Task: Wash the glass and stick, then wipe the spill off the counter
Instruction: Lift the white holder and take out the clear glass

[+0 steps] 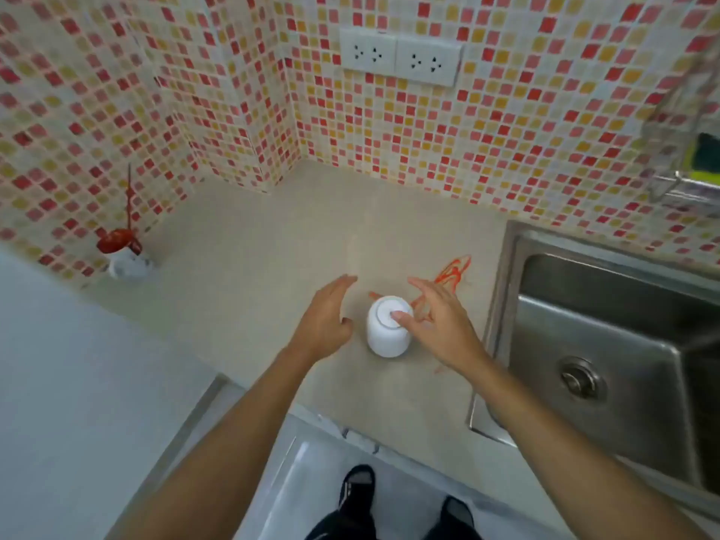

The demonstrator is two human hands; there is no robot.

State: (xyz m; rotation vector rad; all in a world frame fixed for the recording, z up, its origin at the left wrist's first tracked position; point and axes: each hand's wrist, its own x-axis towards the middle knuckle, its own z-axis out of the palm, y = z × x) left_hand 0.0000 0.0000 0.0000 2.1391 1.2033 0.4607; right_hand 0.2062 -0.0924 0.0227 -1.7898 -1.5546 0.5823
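Note:
A white cup (385,333) stands upside down on the beige counter (249,267). My right hand (440,317) is open beside it, thumb tip resting on its upturned base. My left hand (327,317) is open just left of the cup, not touching it. An orange-red spill (450,274) streaks the counter behind and to the right of the cup, partly hidden by my right hand. At the far left corner stands a glass (126,259) with red residue and a thin red-stained stick (129,200) upright in it.
A steel sink (607,344) with a drain lies to the right. A wire rack (685,177) holding a green-yellow sponge hangs on the tiled wall above it. Two wall sockets (399,58) sit above the counter. My feet show below the counter edge.

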